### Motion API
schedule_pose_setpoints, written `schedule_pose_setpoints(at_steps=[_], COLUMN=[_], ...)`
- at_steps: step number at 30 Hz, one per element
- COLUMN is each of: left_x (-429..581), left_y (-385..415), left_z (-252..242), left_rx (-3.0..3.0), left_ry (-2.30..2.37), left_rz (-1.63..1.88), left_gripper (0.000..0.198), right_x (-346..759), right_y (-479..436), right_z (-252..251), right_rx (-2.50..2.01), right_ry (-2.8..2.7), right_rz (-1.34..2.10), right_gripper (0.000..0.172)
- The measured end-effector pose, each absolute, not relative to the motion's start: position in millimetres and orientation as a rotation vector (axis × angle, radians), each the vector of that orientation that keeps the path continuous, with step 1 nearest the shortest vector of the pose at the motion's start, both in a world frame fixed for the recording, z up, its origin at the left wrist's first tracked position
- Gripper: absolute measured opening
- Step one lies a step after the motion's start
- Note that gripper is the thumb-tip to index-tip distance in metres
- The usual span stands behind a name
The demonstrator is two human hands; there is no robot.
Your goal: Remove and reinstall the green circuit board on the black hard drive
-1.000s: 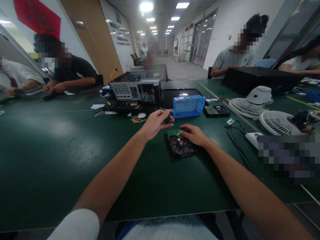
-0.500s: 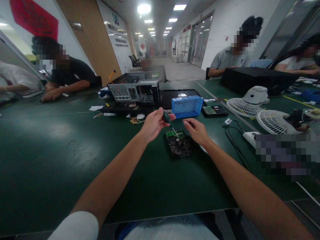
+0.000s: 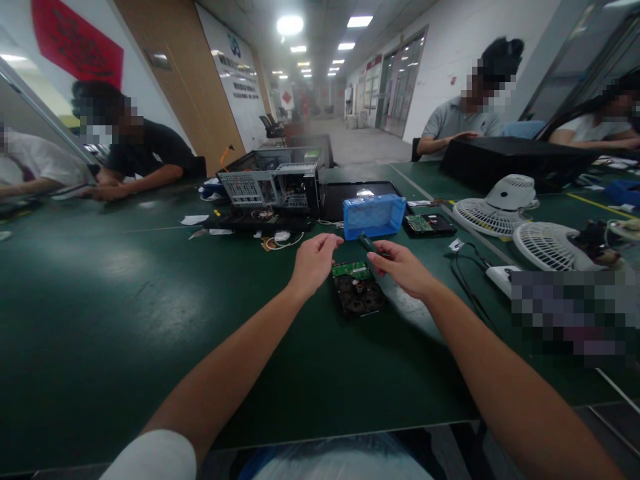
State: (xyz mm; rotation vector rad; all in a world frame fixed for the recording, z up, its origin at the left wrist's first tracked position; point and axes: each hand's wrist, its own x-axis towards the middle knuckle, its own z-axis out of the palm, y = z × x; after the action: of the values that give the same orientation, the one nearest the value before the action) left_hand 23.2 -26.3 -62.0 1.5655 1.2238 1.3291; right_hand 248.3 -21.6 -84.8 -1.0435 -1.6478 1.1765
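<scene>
A green-handled screwdriver (image 3: 369, 245) is in my right hand (image 3: 403, 268), its handle pointing up and to the left. The fingers are wrapped round the handle, and its tip is hard to make out. My left hand (image 3: 315, 263) is closed with fingertips pinched together; whatever may be between them is too small to see. Between and below both hands lies a hard drive (image 3: 360, 297) on the green table, its green circuit board at the far end and its dark metal body nearer me.
Behind my hands stand a blue plastic bin (image 3: 375, 217) and an opened computer case (image 3: 270, 183). Another hard drive (image 3: 430, 225) lies to the right, with white fan parts (image 3: 543, 245) and a power strip (image 3: 500, 273) beyond it. Co-workers sit on both sides of the table.
The screwdriver has passed from my left hand to my right and come away from the hard drive. My left fingers have closed into a pinch.
</scene>
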Motion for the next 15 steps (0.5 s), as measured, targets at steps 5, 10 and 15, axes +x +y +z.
schedule_pose_setpoints(at_steps=[5, 10, 15], left_x=[0, 7, 26], left_y=[-34, -58, -72], left_z=[-90, -118, -129], left_rx=[1.643, 1.726, 1.824], left_ry=[1.515, 1.497, 1.407], left_rz=[1.163, 1.132, 1.063], left_gripper=[0.032, 0.034, 0.045], right_x=[269, 263, 256], right_y=[-10, -15, -21], right_z=[-97, -95, -91], right_rx=[-1.407, -1.444, -1.378], right_ry=[-1.503, -1.441, -1.369], right_rz=[1.269, 1.423, 1.492], right_gripper=[0.018, 0.016, 0.014])
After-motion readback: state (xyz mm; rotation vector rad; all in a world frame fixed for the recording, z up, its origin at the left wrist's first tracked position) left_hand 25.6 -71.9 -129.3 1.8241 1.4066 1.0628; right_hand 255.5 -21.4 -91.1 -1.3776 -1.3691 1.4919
